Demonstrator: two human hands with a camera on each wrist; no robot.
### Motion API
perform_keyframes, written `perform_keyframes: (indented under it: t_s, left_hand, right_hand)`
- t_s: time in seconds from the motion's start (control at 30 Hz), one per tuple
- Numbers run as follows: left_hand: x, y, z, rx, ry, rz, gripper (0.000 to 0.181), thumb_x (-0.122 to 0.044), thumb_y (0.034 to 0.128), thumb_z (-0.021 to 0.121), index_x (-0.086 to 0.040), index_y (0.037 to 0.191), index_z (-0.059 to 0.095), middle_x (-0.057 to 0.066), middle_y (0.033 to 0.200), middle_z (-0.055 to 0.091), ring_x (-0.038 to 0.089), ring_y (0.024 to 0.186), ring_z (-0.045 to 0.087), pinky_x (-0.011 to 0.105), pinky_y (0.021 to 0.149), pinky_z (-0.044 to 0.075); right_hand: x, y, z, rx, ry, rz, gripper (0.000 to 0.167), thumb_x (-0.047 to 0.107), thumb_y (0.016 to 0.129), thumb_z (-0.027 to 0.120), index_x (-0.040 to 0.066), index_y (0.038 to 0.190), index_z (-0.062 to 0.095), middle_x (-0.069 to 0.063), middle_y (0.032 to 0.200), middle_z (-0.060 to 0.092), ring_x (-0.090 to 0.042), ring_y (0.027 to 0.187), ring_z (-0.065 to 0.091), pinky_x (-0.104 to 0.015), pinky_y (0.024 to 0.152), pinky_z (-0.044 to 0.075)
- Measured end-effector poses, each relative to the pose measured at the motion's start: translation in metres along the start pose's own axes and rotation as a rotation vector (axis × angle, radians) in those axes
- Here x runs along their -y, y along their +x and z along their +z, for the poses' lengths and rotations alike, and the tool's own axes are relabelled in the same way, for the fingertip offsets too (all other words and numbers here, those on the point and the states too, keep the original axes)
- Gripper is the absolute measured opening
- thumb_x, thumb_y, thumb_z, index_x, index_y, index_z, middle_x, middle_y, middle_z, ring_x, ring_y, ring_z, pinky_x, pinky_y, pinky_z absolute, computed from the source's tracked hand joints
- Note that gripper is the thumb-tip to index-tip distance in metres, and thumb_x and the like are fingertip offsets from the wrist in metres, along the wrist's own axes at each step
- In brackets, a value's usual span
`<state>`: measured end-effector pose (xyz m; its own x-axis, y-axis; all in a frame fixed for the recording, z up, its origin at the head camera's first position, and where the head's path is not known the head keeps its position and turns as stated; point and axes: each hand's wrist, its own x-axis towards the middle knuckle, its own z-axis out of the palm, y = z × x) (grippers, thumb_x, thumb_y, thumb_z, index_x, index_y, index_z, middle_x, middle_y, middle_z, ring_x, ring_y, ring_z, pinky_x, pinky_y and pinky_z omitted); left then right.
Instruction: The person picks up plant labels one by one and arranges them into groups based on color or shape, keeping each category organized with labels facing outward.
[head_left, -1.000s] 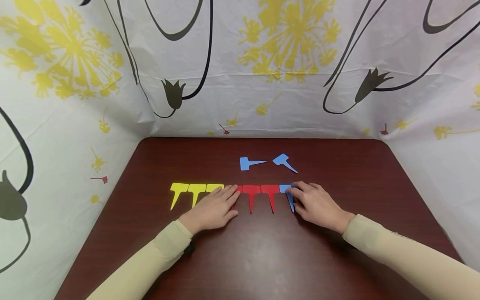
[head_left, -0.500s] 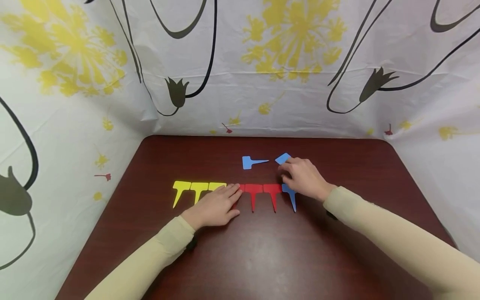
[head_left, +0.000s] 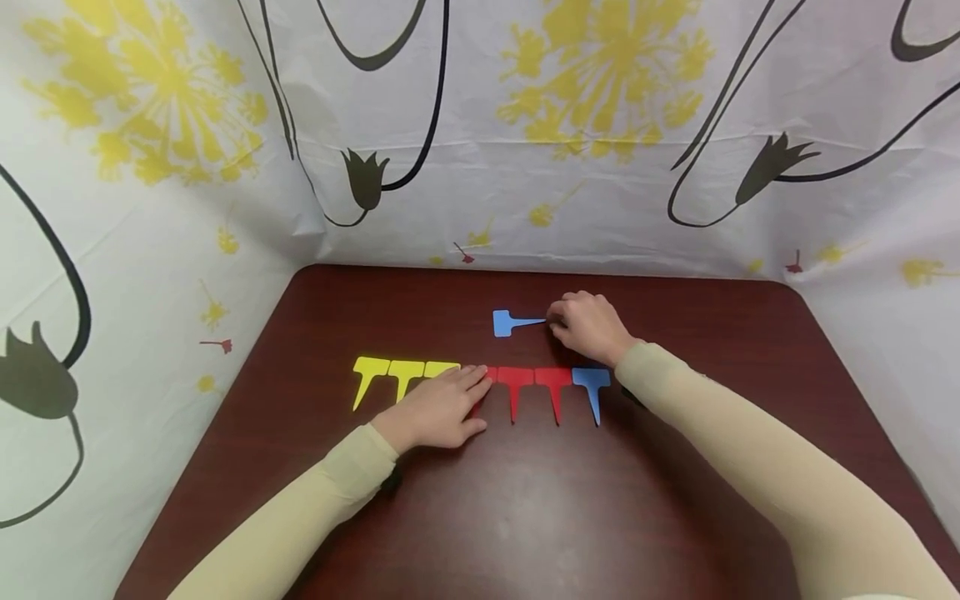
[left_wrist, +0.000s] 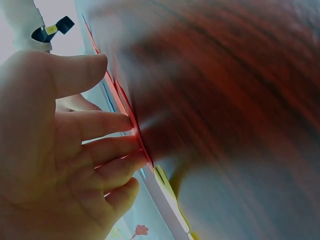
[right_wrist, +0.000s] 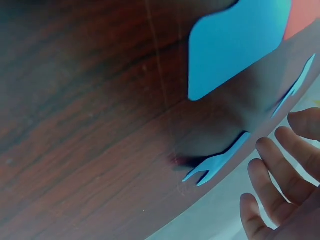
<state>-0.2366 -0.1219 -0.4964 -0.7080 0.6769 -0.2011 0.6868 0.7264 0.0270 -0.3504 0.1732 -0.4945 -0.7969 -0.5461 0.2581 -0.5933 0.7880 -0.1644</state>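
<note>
A row of T-shaped plastic plant labels lies across the table: yellow labels (head_left: 371, 367) at left, red labels (head_left: 515, 377) in the middle, one blue label (head_left: 591, 379) at the right end. My left hand (head_left: 438, 408) rests with extended fingers on the row where yellow meets red, partly covering labels there. Farther back lies a loose blue label (head_left: 502, 323), its stem pointing right. My right hand (head_left: 588, 325) is beside that stem tip. It hides another loose blue label (right_wrist: 220, 157), seen flat on the table in the right wrist view, with relaxed fingers (right_wrist: 270, 150) apart from it.
The dark reddish-brown table (head_left: 480, 517) carries the labels. A white curtain (head_left: 480, 183) with flower prints hangs behind it and along both sides. In the left wrist view, a dark wrist device (left_wrist: 50, 31) shows on the other sleeve.
My right hand has left the row's blue label and moved back and slightly left, over the farther loose blue label. My left hand stays on the row. The head view has shifted slightly.
</note>
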Motion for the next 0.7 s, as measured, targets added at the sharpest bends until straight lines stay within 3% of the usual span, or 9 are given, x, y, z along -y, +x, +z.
perform_keyframes:
  t_s: [0.37, 0.7]
  left_hand:
    - [0.001, 0.0, 0.001, -0.006, -0.016, 0.0, 0.074, -0.052, 0.0979, 0.055, -0.01, 0.157, 0.037, 0.011, 0.162, 0.03, 0.027, 0.149, 0.029, 0.039, 0.12, 0.023]
    - [0.0, -0.001, 0.001, 0.001, -0.017, -0.001, 0.076, -0.053, 0.0985, 0.053, -0.009, 0.157, 0.034, 0.011, 0.164, 0.027, 0.027, 0.15, 0.027, 0.04, 0.121, 0.022]
  right_hand:
    - [-0.009, 0.016, 0.012, 0.049, -0.025, 0.033, 0.014, 0.021, 0.09, 0.077, 0.014, 0.101, 0.078, -0.004, 0.094, 0.066, -0.025, 0.086, 0.062, -0.044, 0.071, 0.054]
    - [-0.003, 0.021, 0.017, 0.026, -0.065, -0.066, 0.003, 0.013, 0.087, 0.078, 0.011, 0.089, 0.077, -0.004, 0.086, 0.061, -0.024, 0.079, 0.059, -0.041, 0.068, 0.054]
